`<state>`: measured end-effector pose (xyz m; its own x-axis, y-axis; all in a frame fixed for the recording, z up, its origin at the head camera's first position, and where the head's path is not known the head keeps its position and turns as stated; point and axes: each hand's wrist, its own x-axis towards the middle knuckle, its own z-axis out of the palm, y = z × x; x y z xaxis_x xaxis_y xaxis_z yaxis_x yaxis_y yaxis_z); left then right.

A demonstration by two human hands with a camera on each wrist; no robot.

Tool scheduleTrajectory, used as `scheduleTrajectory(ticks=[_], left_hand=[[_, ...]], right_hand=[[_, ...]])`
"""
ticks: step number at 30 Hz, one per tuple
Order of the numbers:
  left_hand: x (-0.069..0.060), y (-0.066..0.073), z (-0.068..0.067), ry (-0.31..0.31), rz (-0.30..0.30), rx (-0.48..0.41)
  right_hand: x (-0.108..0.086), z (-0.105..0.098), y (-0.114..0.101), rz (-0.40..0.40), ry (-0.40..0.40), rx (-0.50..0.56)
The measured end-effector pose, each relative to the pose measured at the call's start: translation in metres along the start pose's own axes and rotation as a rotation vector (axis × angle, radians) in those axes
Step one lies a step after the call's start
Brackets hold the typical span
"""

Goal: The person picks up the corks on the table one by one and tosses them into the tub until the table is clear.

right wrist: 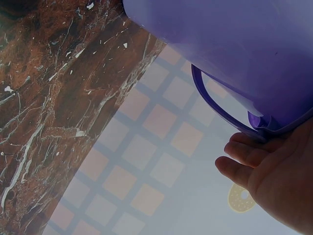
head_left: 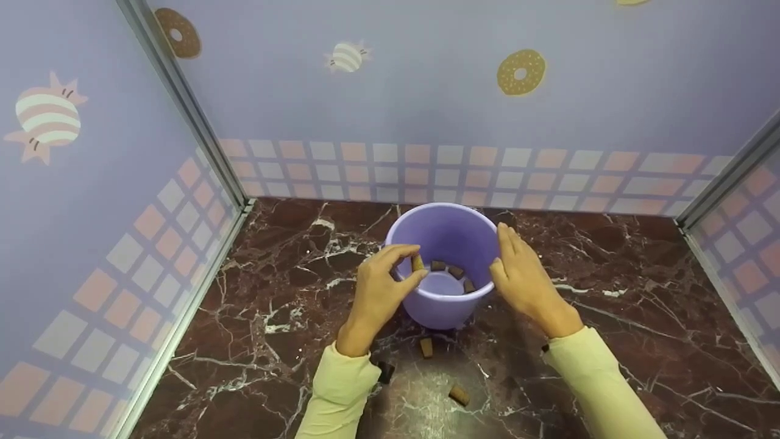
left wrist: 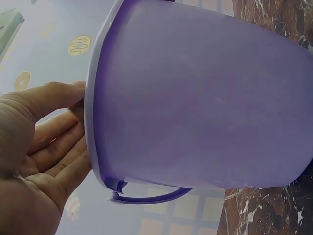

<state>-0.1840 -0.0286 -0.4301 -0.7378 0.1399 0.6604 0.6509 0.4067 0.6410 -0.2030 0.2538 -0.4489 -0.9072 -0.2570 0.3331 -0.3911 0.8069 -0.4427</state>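
Note:
A purple bucket (head_left: pixel 446 312) stands upright on the marbled tabletop, with several brown corks (head_left: pixel 456 272) lying on its bottom. My left hand (head_left: pixel 379 292) pinches a lighter cork (head_left: pixel 417 263) between thumb and fingers at the near left of the rim. In the left wrist view that cork (left wrist: pixel 78 111) is partly hidden by the fingers and rim. On the other side, my right hand (head_left: pixel 525 280) rests against the rim with its fingers straight. The right wrist view shows those fingers by the bucket's handle joint, with the curved handle (right wrist: pixel 215 105) hanging down.
Two corks lie on the marbled tabletop (head_left: pixel 292 366) before the bucket: one close by (head_left: pixel 426 347), another nearer me (head_left: pixel 459 395). A small black object (head_left: pixel 385 372) is beside my left sleeve. Patterned panels (head_left: pixel 426 110) enclose the back and sides.

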Motion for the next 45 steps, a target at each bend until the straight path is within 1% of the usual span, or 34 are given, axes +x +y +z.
scheduleTrajectory(ticks=[4, 8, 15, 25, 29, 35, 40, 45], left_hand=[[0.000, 0.000, 0.000, -0.013, -0.015, -0.001], [0.000, 0.001, -0.001, -0.016, -0.015, -0.004], [-0.001, 0.002, -0.002, -0.002, 0.004, -0.013], [-0.005, 0.011, -0.008, 0.030, 0.039, -0.027], [-0.009, 0.013, -0.010, 0.048, 0.040, -0.037], [-0.017, 0.016, -0.013, 0.097, 0.044, -0.062], [-0.025, 0.016, -0.015, 0.136, 0.016, -0.089], [-0.035, 0.013, -0.018, 0.157, -0.006, -0.105]], right_hand=[[-0.001, 0.000, -0.001, 0.001, 0.000, 0.003], [-0.001, 0.000, 0.000, 0.005, -0.005, 0.004], [-0.001, 0.000, -0.001, 0.014, -0.008, 0.003], [-0.001, -0.002, -0.002, 0.019, -0.021, 0.004], [-0.001, -0.002, -0.002, 0.014, -0.015, 0.007], [-0.001, -0.002, -0.001, 0.021, -0.016, 0.005], [0.000, -0.002, -0.001, 0.017, -0.014, 0.003], [0.000, -0.002, -0.001, 0.015, -0.010, 0.007]])
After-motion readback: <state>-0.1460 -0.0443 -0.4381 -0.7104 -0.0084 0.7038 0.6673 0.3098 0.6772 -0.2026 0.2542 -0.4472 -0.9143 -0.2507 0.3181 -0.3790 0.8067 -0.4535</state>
